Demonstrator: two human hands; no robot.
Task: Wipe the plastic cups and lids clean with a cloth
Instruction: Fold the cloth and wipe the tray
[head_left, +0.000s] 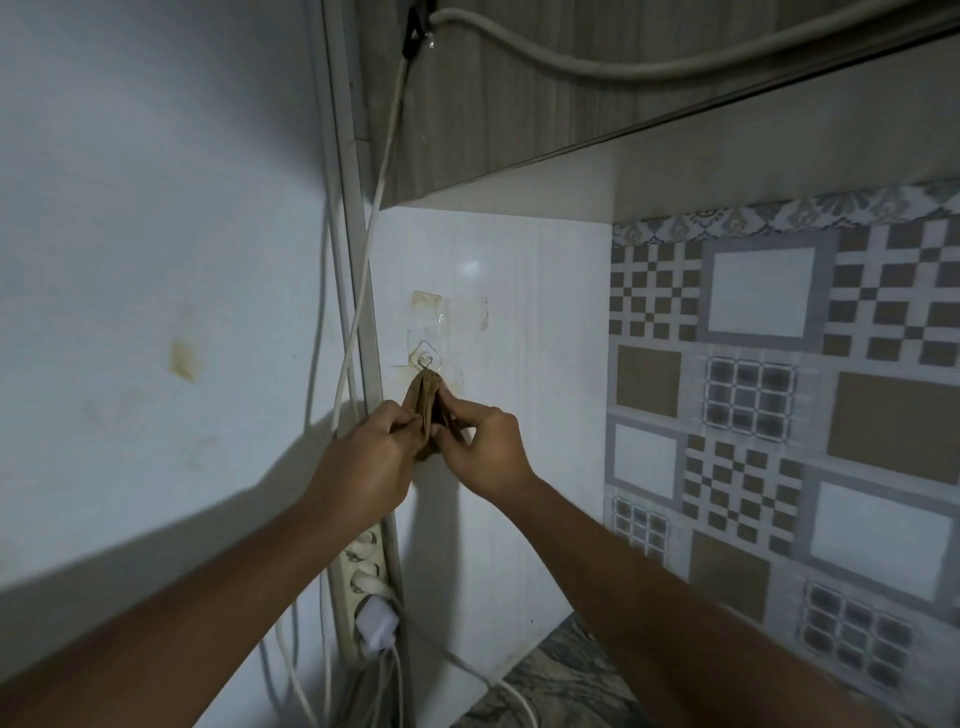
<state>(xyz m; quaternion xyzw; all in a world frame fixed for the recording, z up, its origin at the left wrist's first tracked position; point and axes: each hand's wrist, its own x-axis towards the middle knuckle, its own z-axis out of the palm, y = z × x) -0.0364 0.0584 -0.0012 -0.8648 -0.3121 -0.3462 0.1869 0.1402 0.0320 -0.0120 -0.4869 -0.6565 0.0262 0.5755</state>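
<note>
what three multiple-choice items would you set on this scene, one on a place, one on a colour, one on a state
1. Where does the cloth hang?
A) from a clear hook stuck on the white wall
B) from a cabinet handle
C) over a tap

2. What colour is the cloth?
A) blue
B) brown
C) white

3. What are the hands doing?
A) both pinch the cloth
B) both hang free
C) one holds a cup

Answers:
1 A, the top of the cloth meets the hook on the wall.
2 B, its folds look tan-brown.
3 A, the left hand and the right hand each pinch one side of it.
</note>
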